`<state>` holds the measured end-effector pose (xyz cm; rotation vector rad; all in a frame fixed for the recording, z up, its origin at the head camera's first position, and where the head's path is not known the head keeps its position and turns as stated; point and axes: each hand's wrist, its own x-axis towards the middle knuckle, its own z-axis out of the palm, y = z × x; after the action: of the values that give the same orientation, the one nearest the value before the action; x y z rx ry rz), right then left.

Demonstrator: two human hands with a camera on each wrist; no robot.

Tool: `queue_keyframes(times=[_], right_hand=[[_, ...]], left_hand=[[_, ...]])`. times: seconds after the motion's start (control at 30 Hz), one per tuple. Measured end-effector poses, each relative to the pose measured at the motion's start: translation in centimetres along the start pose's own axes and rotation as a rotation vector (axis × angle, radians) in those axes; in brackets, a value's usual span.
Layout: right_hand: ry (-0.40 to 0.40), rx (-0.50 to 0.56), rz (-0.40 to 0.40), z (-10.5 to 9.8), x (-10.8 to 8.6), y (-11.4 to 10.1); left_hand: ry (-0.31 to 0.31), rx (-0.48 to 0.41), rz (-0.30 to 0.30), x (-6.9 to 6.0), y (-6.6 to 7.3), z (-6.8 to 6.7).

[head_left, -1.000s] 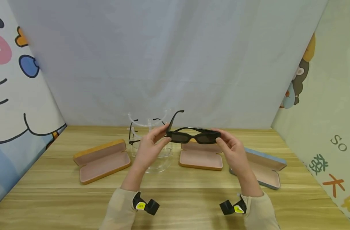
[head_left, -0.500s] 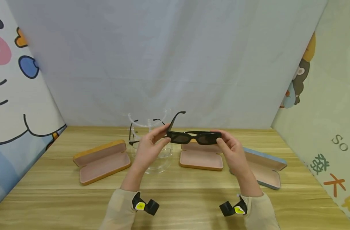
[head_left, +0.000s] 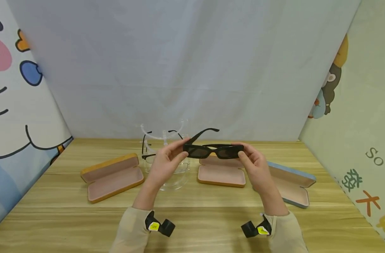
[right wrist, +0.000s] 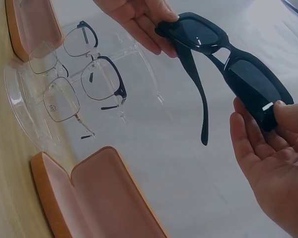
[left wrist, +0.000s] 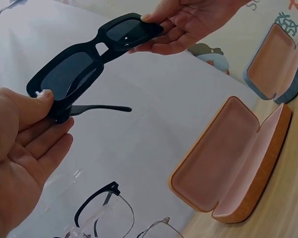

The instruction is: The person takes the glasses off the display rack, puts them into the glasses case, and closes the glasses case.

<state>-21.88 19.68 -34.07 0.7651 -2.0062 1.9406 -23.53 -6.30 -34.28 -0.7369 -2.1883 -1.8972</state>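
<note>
Black sunglasses (head_left: pixel 212 151) are held up level in front of me, above the table. My left hand (head_left: pixel 165 162) pinches their left end between thumb and fingers. At the right end, my right hand (head_left: pixel 255 167) pinches the frame the same way. The left temple arm slants up and to the right, partly folded in; the right one lies folded behind the lenses. In the left wrist view the thumb presses on the corner of the sunglasses (left wrist: pixel 72 74). The right wrist view shows the left temple arm sticking out from the sunglasses (right wrist: pixel 258 82).
Behind my left hand stands a clear display stand (head_left: pixel 174 182) bearing two pairs of eyeglasses (right wrist: pixel 109 79). Open cases lie around: a yellow-orange case (head_left: pixel 114 181) at left, an orange case (head_left: pixel 221 175) in the middle, and a blue case (head_left: pixel 293 186) at right, partly behind my right arm.
The right temple arm folded in against the lenses first. Then the left temple arm swung inward to the right and lower. Both hands have hardly moved.
</note>
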Motion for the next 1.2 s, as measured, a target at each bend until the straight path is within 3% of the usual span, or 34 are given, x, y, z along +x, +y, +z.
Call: queue_keyframes(times=[0.2, 0.47, 0.9, 1.2], right_hand=[[0.005, 0.023, 0.012, -0.1, 0.0, 0.1], [0.013, -0.030, 0.063, -0.1, 0.1, 0.2], [-0.006, -0.018, 0.037, -0.3, 0.1, 0.6], [0.010, -0.045, 0.125, -1.2, -0.1, 1.0]], left_hand=[[-0.058, 0.023, -0.003, 0.0, 0.0, 0.1], [-0.056, 0.078, 0.006, 0.0, -0.1, 0.0], [-0.061, 0.056, -0.003, 0.2, -0.3, 0.3], [-0.090, 0.022, 0.008, 0.5, -0.5, 0.8]])
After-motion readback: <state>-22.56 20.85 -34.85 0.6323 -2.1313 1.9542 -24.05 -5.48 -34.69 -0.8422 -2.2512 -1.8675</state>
